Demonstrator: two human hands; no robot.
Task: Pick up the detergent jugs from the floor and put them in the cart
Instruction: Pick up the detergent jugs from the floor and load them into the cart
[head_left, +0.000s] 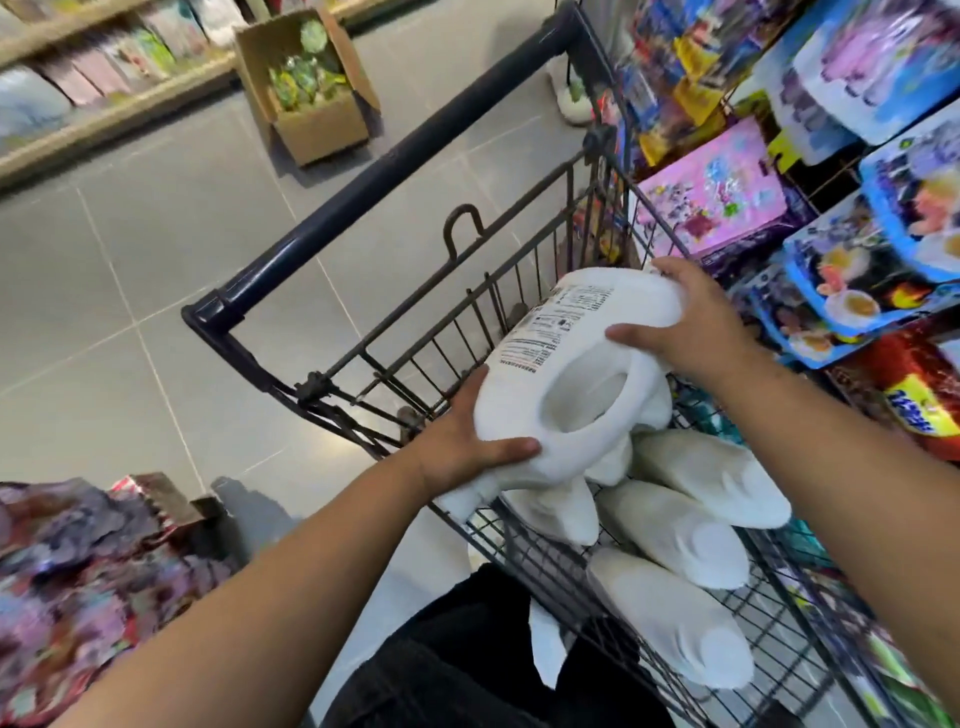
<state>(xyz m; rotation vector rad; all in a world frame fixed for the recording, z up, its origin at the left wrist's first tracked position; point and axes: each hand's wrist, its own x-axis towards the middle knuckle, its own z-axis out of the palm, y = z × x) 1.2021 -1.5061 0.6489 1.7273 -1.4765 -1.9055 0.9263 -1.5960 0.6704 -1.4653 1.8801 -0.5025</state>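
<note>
White plastic detergent jug (519, 384), lying on its side with a printed label facing up and its handle loop toward the camera: held in the air over the near-left corner of the cart basket, both grips on it. Contact with the jugs beneath it cannot be told.

Far left: blurred heap of multicoloured packets (78, 571) low in view; above it, pale wooden shelves (119, 111) stocked with pastel packs. Grey tiled floor (156, 260) between them.

Open brown cardboard box (322, 130) with green items inside stands on the floor beside the shelves.

Dark blue cart handle bar (395, 161) runs diagonally across the centre, joined to the dark wire shopping cart (545, 577).

Left grip (467, 436): clamped on the jug's narrow end, thumb laid across the near face below the handle loop, fingers curled round the far side.

Person's black trousers (467, 649) show at the bottom, just beside the cart wall.

Right grip (691, 332): clamped on the jug's broad end, thumb on the near face, fingers wrapped over the far edge.

Four more white jugs (675, 535) lie on their sides in the basket, touching one another.

Far right: rack of bright toy packs (857, 249), pink and blue, just beside the cart.
</note>
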